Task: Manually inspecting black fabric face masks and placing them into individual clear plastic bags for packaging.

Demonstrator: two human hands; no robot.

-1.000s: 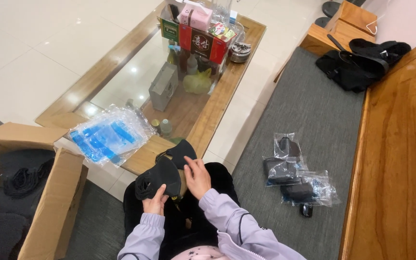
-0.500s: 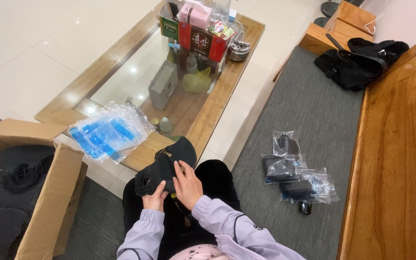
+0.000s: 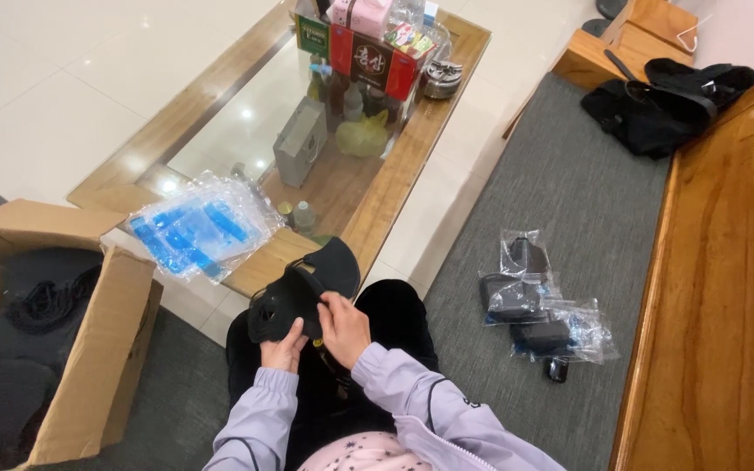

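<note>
The fingers (image 3: 332, 307) of the right hand (image 3: 343, 327) are curling over the near edge of a black padded piece (image 3: 303, 288) and pinching it, though their tips are sinking into the dark fabric and are hard to separate from it. The left hand (image 3: 284, 351) is gripping the same piece from below; most of its fingers are lying hidden behind the fabric, with only the knuckles and thumb side showing. What the piece is exactly is hard to make out: it is black, soft, with a rounded far end. It is sitting above the person's lap, just near of the glass-topped table (image 3: 412, 153).

Both wrists are bending inward, lilac sleeves (image 3: 394, 410) running back to the bottom edge, where the arms are being cut off.

On the near left corner of the table, a stack of clear bags with blue contents (image 3: 198, 227) is lying. At far left, an open cardboard box (image 3: 102, 349) is holding dark items, partly cut off by the frame. To the right, on the grey cushion (image 3: 560, 218), several small clear bags with black parts (image 3: 534, 310) are lying well apart from the hands.
</note>
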